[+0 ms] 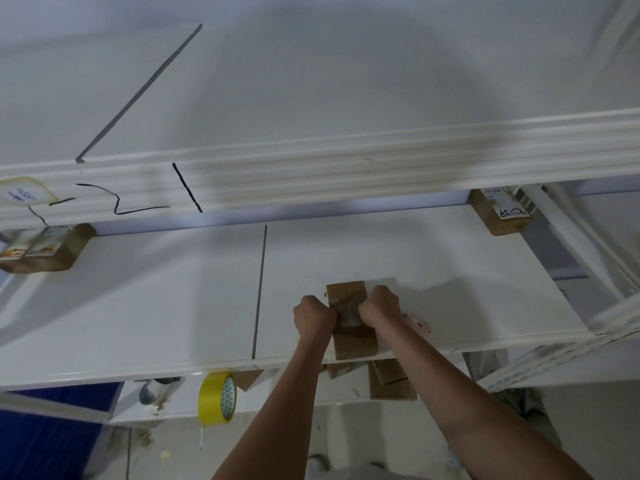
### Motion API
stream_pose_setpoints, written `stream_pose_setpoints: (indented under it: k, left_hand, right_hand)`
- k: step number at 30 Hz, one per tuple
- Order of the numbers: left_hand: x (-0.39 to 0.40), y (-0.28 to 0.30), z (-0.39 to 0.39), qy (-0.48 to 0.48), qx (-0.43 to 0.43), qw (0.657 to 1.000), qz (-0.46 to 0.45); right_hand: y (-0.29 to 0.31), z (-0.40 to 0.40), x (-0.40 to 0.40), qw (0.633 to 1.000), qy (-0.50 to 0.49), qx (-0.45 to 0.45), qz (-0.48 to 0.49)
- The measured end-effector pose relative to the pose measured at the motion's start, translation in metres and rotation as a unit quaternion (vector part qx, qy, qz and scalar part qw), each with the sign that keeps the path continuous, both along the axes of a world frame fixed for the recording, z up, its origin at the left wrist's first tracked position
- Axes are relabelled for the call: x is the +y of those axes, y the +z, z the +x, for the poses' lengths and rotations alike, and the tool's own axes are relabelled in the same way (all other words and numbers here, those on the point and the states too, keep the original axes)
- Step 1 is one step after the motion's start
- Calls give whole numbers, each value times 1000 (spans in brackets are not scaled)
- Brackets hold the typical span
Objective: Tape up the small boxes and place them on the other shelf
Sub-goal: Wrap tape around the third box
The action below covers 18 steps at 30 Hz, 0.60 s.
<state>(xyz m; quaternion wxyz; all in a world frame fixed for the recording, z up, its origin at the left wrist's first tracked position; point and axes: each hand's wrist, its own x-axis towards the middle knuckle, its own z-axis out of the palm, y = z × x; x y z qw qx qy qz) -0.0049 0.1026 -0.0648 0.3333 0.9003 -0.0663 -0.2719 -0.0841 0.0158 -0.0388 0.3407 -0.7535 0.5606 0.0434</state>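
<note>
A small brown cardboard box (350,327) lies on the white middle shelf (173,306) close to its front edge, with a strip of clear tape across its top. My left hand (313,315) grips its left side with curled fingers. My right hand (379,306) grips its right side the same way. A roll of yellow tape (217,398) stands on edge on the lower shelf, left of my arms. More brown boxes (393,381) lie on that lower shelf under the front edge, partly hidden.
A brown box with a label (500,213) sits at the back right of the middle shelf, another box (48,251) at the back left. The upper shelf's white beam (346,168) runs overhead. A white upright frame (588,258) stands at right.
</note>
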Motion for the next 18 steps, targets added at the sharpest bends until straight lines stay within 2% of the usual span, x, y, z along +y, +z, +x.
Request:
stream_pose_setpoints:
  k: [8, 18]
  left_hand:
    - [-10, 4, 4, -47, 31, 998, 28]
    - [-8, 2, 2, -48, 46, 997, 35]
  right_hand:
    - [0, 2, 0, 1000, 6, 0, -9]
    - [-4, 7, 1, 1000, -11, 13, -12]
